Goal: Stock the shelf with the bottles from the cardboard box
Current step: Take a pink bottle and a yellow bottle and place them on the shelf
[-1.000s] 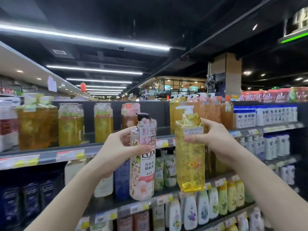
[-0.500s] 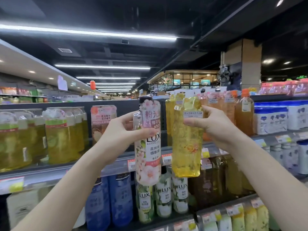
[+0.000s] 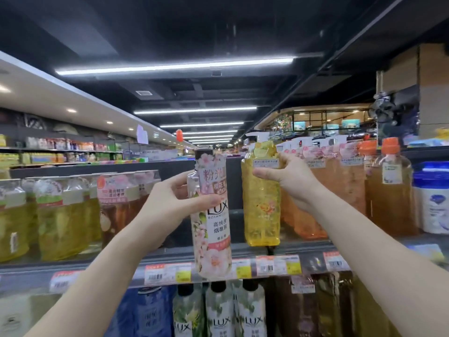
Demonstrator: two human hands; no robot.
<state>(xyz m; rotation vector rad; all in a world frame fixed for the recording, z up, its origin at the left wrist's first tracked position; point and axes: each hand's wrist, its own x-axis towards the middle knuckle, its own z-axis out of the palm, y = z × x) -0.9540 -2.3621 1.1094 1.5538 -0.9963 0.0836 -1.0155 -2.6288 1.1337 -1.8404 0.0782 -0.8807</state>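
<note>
Left hand [image 3: 175, 203]: raised in front of the shelf, its grip wrapped round the upper half of the pink Lux bottle [image 3: 213, 229], thumb across the front label and fingers behind.
Right hand [image 3: 289, 176]: its grip pinches the yellow bottle [image 3: 261, 210] at the shoulder, thumb on the small white label.
Pink Lux bottle: upright, held in the air in front of the shelf edge, its base overlapping the price tags [image 3: 277, 265] from this view.
Yellow bottle: upright, just right of the pink one and apart from it, over the front of the shelf [image 3: 97, 268]. Whether its base touches the deck cannot be told.
Shelf gap: both bottles sit before a dark opening between the rows.
Left row: green-yellow bottles [image 3: 58, 215], upright, with pink-labelled ones beside them.
Right row: amber bottles [image 3: 388, 198] with orange caps, then white tubs [image 3: 435, 205] with blue lids.
Lower shelf: green floral Lux bottles [image 3: 220, 312] and blue bottles [image 3: 150, 312], standing.
</note>
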